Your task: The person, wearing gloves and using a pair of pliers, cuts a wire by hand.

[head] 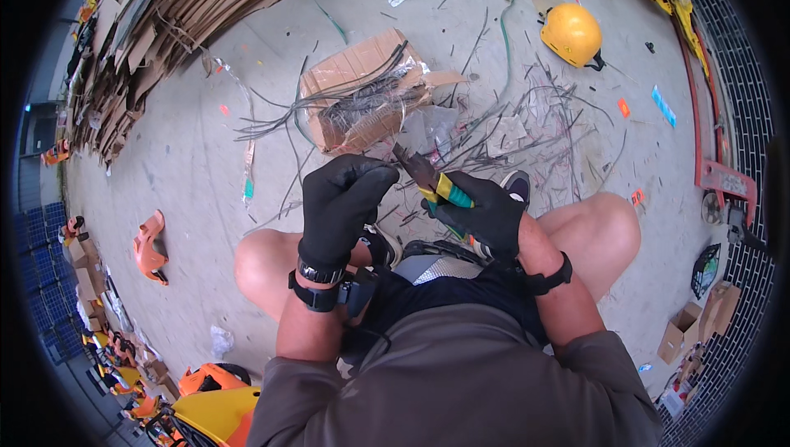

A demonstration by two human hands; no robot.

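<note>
My right hand (484, 209), in a black glove, grips a pair of pliers (426, 175) with dark, worn jaws and handles wrapped in green and yellow. The jaws point up and left, towards my left hand (345, 200). That hand, also gloved in black, has its fingers curled and its thumb against them; whether anything thin is pinched there is hidden. Just beyond both hands lies a torn cardboard box (352, 71) holding a tangle of dark wires and clear plastic. A bundle of black cables (278, 114) hangs out over its left side.
Cut cable scraps (555, 151) litter the floor right of the box. A yellow helmet-like shell (573, 35) lies far right, near a green hose (507, 27). Flattened cardboard (179, 21) is piled far left. An orange plastic part (150, 246) lies left; a red pallet jack (728, 185) stands right.
</note>
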